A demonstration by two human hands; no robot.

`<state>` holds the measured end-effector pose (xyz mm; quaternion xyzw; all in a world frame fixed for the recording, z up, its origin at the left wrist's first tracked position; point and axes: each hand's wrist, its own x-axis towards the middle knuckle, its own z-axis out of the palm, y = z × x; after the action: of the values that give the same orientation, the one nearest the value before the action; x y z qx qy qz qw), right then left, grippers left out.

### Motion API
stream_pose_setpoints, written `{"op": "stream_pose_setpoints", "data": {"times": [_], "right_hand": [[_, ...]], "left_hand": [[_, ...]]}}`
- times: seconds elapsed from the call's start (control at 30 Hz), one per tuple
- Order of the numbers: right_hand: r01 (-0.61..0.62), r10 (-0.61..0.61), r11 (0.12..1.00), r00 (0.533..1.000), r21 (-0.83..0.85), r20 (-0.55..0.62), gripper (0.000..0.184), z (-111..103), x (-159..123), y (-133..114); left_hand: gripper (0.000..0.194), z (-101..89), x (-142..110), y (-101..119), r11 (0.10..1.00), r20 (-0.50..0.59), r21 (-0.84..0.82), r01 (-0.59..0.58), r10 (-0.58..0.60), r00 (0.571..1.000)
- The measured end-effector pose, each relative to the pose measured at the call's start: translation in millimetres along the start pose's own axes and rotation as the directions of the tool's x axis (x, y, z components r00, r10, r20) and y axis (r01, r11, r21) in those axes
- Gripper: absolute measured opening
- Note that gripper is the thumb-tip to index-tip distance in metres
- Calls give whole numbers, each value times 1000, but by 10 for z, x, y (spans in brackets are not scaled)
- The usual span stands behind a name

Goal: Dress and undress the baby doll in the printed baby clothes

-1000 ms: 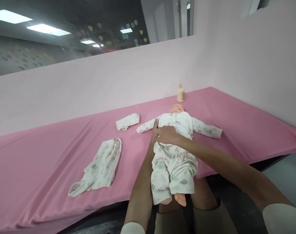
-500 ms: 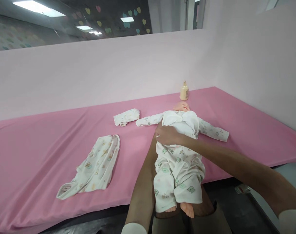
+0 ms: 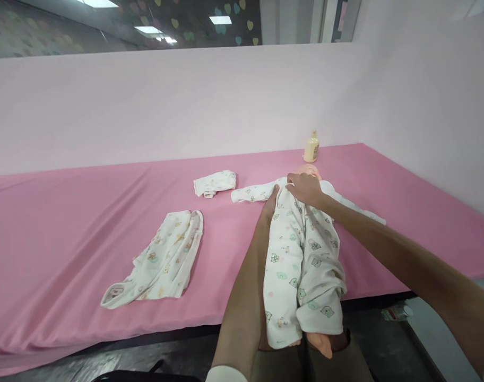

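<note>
A baby doll [image 3: 312,171] lies on its back at the edge of a pink-covered table, its feet toward me. It wears a white printed top whose sleeve [image 3: 250,193] stretches out to the left, and white pants [image 3: 284,265] with green animal prints. My right hand [image 3: 305,189] grips the pants' waistband, pulled up over the chest and hiding most of the face. At the doll's left-of-view side, my left hand [image 3: 270,202] holds the edge of the pants, its fingers partly hidden behind the cloth.
A printed white garment [image 3: 162,260] lies spread on the pink sheet [image 3: 67,228] at left. Behind it is a small folded cloth [image 3: 215,183]. A cream pump bottle [image 3: 311,147] stands near the wall. A black bag [image 3: 142,376] shows at the bottom edge.
My right hand has moved up from the waist to the chest, drawing the pants' front up with it. The pant legs are straighter, and the white chest area is covered.
</note>
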<state>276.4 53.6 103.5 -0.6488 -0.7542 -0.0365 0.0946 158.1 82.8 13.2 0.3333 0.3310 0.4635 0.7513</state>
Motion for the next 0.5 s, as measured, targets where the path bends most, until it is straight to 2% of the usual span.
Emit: {"op": "stream_pose_setpoints", "data": {"times": [0.17,0.23,0.33,0.4,0.47,0.5], "right_hand": [[76,-53,984,988,158,-146,26,70,-380,65],[68,-30,968,987,242,-160,24,75,-519,143],[-22,60,922,995,386,-85,22,44,-594,279],[-95,121,870,992,484,-22,26,1,-571,359],[-227,206,744,973,628,107,33,-52,-530,427],[-313,240,641,949,701,204,34,-77,-511,459]], "left_hand": [[55,13,-28,15,1000,71,-5,29,-28,997],[60,30,-51,3,997,124,-38,64,-59,991],[62,64,-68,-9,992,175,-79,99,-84,981],[59,74,-66,-9,994,138,-76,77,-66,988],[54,62,-63,-10,999,41,-33,16,-14,999],[52,47,-63,-14,1000,-11,-3,-13,13,1000]]}}
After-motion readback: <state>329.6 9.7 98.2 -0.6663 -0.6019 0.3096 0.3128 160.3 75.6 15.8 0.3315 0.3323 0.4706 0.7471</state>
